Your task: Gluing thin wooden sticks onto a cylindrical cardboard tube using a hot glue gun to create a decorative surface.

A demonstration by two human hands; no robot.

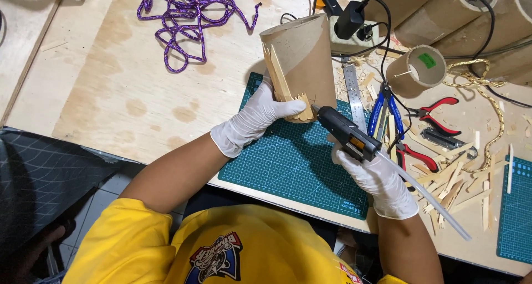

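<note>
Right hand (382, 184), in a white glove, is wrapped around the grip of a black glue gun (346, 131), fingers closed on the handle; a clear glue stick (426, 198) trails out the back past the wrist. Nozzle tip sits at the lower edge of a brown cardboard tube (302, 62), touching or just short of it; cannot tell which.

Left hand (257, 118), also gloved, curls around the tube's lower left side, thumb and fingers pressed onto a thin wooden strip (280, 79) laid along the tube wall. Tube stands tilted on the green cutting mat (288, 162), open end up and away from the person. More pointed strips ring its base.

Risks, as judged from this frame:
- Left fingertips lie very near the nozzle. Hot glue squeezing out under the strip could reach the glove and burn through or bond to it.
- Tube is held by one hand only and leans; pressure from the nozzle could roll it and shift the strip before it sets.
- Excess glue may string onto the mat.
- Gun's cord and the black cables (382, 45) cross the bench near red-handled pliers (438, 109), blue-handled pliers (382, 109) and loose wood offcuts (454, 178); a snag could jerk the gun.
- Purple rope (183, 23) lies well apart, no concern.
</note>
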